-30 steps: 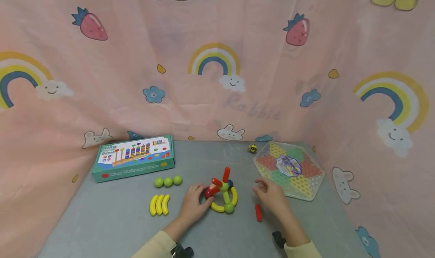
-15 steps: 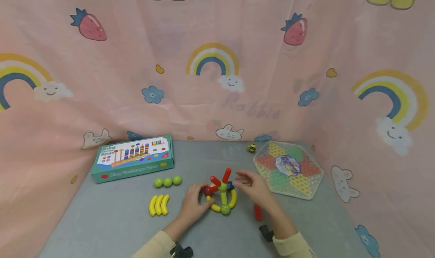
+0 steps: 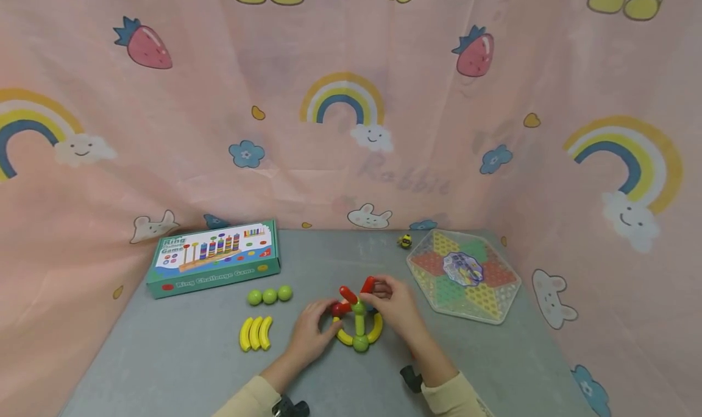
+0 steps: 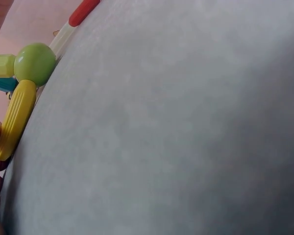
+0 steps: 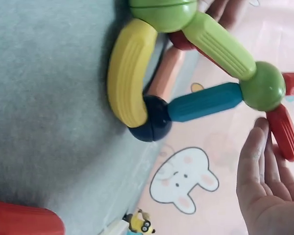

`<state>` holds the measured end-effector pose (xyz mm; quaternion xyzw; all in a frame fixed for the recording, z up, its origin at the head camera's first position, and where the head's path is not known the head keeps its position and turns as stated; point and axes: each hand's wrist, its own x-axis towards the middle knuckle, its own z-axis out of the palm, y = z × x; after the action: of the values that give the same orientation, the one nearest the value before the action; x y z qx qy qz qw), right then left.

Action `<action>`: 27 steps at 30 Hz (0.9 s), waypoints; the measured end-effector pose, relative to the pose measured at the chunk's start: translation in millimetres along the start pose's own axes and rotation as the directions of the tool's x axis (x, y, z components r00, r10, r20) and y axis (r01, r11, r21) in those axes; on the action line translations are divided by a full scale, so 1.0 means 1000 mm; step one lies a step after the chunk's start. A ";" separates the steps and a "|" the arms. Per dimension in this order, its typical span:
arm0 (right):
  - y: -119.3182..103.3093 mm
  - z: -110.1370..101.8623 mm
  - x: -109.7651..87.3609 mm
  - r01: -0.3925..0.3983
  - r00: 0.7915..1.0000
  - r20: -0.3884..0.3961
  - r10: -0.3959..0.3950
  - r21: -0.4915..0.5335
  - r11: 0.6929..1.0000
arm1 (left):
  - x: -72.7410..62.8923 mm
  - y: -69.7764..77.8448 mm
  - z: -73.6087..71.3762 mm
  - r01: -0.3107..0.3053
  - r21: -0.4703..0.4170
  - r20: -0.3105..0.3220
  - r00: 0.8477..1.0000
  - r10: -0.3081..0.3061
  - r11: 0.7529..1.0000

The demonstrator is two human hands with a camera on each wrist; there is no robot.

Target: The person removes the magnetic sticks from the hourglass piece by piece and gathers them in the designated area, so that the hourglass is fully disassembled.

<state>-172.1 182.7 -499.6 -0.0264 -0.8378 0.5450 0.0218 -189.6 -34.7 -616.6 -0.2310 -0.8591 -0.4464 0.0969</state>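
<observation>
A framework of sticks and balls (image 3: 359, 325) is standing on the grey table (image 3: 208, 374) between the person's hands, looking largely built: its low ring is lying flat, and straight legs are meeting at a top green ball (image 5: 263, 86) that is bearing two red rods (image 3: 348, 294). Three green balls (image 3: 269, 296), three curved yellow sticks (image 3: 255, 333) and a red stick (image 5: 24, 218) are lying loose, perhaps still to add. Its main axis is running upright, the rods splaying left and right. The left hand (image 3: 309, 330) is pinching the red-ball corner; the right hand (image 3: 396, 304) is curving about the right-leaning rod, whether gripping I cannot tell.
</observation>
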 end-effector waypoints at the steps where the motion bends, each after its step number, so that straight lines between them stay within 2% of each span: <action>1: 0.000 0.001 0.000 0.004 1.000 -0.007 -0.004 0.005 1.000 | 0.000 0.000 0.000 -0.006 -0.001 -0.002 1.000 0.006 1.000; 10: 0.000 0.006 0.002 0.025 1.000 -0.016 -0.026 -0.032 0.999 | 0.001 0.001 0.000 -0.010 0.000 -0.003 1.000 0.010 1.000; 17: -0.002 0.009 0.001 -0.006 1.000 -0.012 0.006 -0.059 0.998 | 0.000 0.003 -0.001 0.017 -0.011 0.006 1.000 -0.017 1.000; 27: 0.002 0.013 0.004 -0.004 0.997 -0.074 -0.004 -0.109 0.994 | 0.001 0.004 -0.001 0.038 0.004 0.019 0.999 -0.038 0.999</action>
<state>-176.6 172.4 -506.6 -0.0477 -0.8648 0.4972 0.0514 -188.5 -33.4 -612.5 -0.2186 -0.8650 -0.4444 0.0807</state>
